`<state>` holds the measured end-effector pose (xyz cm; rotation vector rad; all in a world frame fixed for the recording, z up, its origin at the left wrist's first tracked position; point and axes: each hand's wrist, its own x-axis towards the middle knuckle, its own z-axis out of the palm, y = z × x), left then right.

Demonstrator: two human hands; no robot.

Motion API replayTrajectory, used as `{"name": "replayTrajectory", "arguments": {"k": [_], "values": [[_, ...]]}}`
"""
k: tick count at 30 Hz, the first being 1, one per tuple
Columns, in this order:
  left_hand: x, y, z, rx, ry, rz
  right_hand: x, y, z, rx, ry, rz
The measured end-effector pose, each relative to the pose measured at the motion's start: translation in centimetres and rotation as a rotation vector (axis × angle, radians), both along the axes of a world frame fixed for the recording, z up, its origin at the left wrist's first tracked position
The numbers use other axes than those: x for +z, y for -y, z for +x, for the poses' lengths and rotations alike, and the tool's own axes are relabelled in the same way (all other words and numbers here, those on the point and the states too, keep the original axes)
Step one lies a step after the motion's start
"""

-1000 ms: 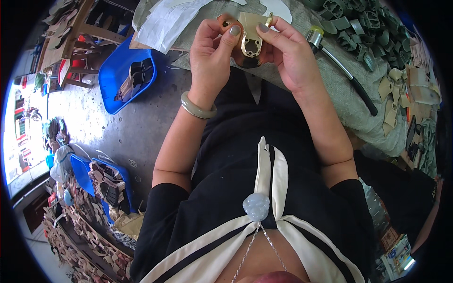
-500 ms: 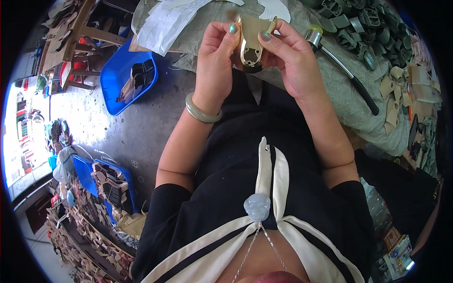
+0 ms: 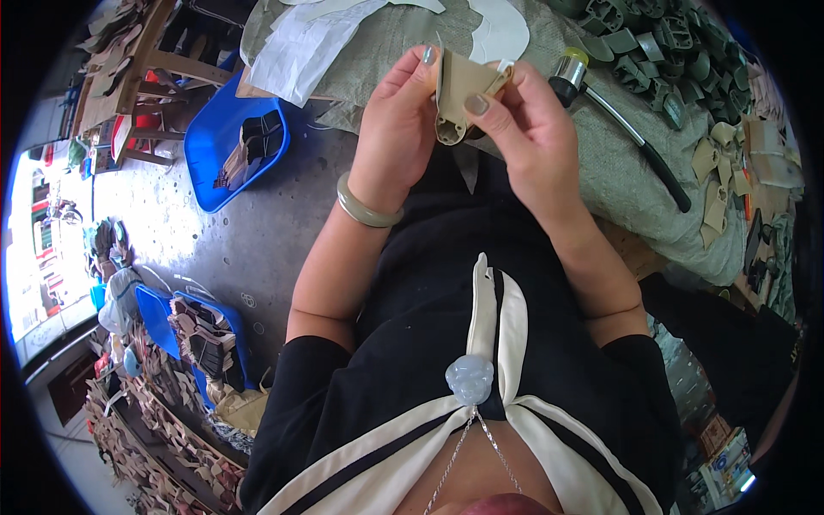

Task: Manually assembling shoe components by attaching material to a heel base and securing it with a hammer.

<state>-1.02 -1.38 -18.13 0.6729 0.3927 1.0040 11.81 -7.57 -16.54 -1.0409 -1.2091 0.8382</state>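
Holding a beige piece (image 3: 462, 90) in both hands rn, a bit to the left of the mallet (image 3: 616, 118). The piece is a flat-ish panel up top w/ a hollow rounded end below, small holes in it.

Left hand (image 3: 396, 120), on the side farther from the mallet, is closed to a pinch: thumb at the piece's left edge, fingers curled in. Right hand (image 3: 542, 133), just beside the mallet head, is closed too, thumb on the front face and fingers wrapped round the right edge. Can't tell what the fingertips behind are doing tbh, the piece blocks them.

Mallet's lying on the cloth-covered worktop (image 3: 601, 163), yellow on the head, black grip. Up and right of it there's a big heap of dark green moulded parts (image 3: 661, 47). Directly right of it, smaller beige bits (image 3: 714, 193). Up-left of it, a white curved cutout (image 3: 500, 33), and further left, crinkly white paper sheets (image 3: 313, 53).

Way left of the mallet, a blue tub (image 3: 202, 154) sits on the floor (image 3: 257, 240) w/ some dark and light flat pieces (image 3: 251, 148) inside, fwiw.
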Motion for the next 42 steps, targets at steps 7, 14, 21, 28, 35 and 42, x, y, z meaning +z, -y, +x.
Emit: {"name": "replayTrajectory", "arguments": {"k": [7, 14, 21, 28, 35, 42], "values": [[1.0, 1.9, 0.0, 0.366, -0.212, 0.164, 0.4, -0.2, -0.1, -0.305, 0.636, 0.411], [3.1, 2.4, -0.6, 0.26, -0.243, 0.197, 0.6, 0.1, -0.1, -0.421, 0.912, 0.527], [2.8, 3.0, 0.3, 0.406, -0.269, 0.29, 0.3, -0.2, 0.1, -0.433, 0.9, 0.529], [1.2, 4.0, 1.3, 0.439, -0.401, 0.4, 0.1, -0.2, 0.7, -0.404, 0.817, 0.411], [2.7, 4.5, -0.2, 0.322, -0.275, 0.194, 1.3, 0.8, 1.9, -0.119, 0.322, 0.029], [1.7, 1.4, -0.7, 0.14, -0.258, 0.349, 2.2, 1.1, 2.6, 0.165, -0.076, -0.064]]}}
